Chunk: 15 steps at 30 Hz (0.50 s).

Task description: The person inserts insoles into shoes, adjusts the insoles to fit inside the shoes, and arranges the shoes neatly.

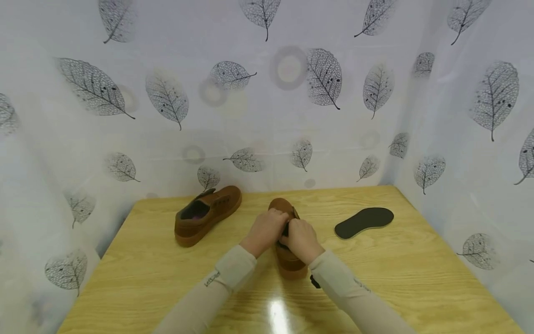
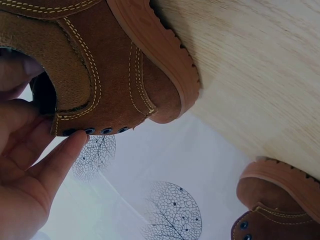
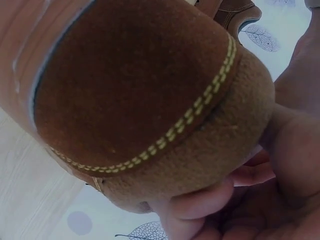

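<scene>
A brown suede shoe [image 1: 291, 265] stands on the table between both hands, toe pointing away. My left hand [image 1: 267, 232] grips its upper near the lace holes; in the left wrist view a fingertip presses beside the dark eyelets [image 2: 106, 131]. Fingers of my right hand [image 1: 303, 239] curl at the shoe's opening, and some of them are hidden by the collar. The right wrist view is filled by the heel [image 3: 130, 85], with yellow double stitching, and the right hand's fingers [image 3: 200, 202] lie at the collar edge. The inside of this shoe is mostly hidden.
A second brown shoe [image 1: 208, 215] stands to the left, its opening dark inside. On the right lies a dark insole [image 1: 365, 221]. The wooden table [image 1: 146, 278] ends at a white curtain [image 1: 267, 120] printed with leaves.
</scene>
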Available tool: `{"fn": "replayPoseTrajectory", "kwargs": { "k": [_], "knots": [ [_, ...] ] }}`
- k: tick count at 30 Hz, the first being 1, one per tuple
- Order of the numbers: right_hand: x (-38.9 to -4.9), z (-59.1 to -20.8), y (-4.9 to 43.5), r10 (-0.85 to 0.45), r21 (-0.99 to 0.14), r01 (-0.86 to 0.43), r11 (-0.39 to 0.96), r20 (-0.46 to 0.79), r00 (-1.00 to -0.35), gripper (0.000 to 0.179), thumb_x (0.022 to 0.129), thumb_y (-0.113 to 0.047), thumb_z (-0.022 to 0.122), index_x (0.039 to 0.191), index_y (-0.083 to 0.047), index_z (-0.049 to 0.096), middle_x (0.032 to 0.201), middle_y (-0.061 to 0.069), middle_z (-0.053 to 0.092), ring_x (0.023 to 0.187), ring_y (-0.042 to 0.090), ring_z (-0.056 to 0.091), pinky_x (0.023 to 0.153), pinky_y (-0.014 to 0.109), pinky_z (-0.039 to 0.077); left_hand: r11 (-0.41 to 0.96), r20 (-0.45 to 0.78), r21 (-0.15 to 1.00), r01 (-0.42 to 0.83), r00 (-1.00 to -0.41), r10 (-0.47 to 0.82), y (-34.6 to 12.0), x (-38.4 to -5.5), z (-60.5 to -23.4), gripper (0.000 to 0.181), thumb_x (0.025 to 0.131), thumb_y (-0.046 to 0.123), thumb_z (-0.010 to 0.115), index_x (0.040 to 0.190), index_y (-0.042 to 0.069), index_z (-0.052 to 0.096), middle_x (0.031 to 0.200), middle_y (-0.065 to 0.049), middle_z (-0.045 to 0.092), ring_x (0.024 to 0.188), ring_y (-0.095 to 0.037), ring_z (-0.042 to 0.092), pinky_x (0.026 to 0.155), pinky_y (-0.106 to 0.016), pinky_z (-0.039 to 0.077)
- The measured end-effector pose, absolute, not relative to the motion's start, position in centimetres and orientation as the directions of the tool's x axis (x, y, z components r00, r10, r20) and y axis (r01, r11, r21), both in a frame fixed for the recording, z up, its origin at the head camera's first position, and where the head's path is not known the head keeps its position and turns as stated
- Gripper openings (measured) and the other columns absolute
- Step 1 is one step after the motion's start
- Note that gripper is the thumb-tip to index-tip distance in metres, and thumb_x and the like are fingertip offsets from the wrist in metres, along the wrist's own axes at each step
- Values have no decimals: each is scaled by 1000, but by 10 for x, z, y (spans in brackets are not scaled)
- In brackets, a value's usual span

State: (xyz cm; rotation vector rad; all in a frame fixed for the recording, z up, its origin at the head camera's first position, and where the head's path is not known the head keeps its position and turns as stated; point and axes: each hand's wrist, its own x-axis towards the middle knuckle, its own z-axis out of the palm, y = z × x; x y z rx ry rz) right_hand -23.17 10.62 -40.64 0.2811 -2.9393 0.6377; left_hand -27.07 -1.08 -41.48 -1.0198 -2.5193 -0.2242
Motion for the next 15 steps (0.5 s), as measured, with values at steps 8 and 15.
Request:
{"fn": "replayPoseTrajectory", "kwargs": {
  "k": [8, 15],
  "knots": [
    [-230, -403, 111, -194, -406, -237, 882, 145, -970, 27, 82, -17, 78, 72, 1, 59, 68, 11, 61, 63, 25, 62, 58, 37, 52, 714, 450, 2, 700, -638, 624, -12, -270, -416, 15, 93, 11, 63, 78, 10, 64, 75, -4, 65, 69, -20, 61, 54, -32, 51],
    [-230, -400, 112, -180, -357, -219, 908, 140, -974, 14, 76, 8, 66, 68, 2, 57, 67, 14, 59, 61, 27, 61, 54, 38, 50, 700, 482, -1, 714, -613, 626, -13, -270, -417, 15, 92, 9, 63, 78, 10, 65, 73, -5, 65, 67, -21, 61, 52, -32, 51]
  ]
}}
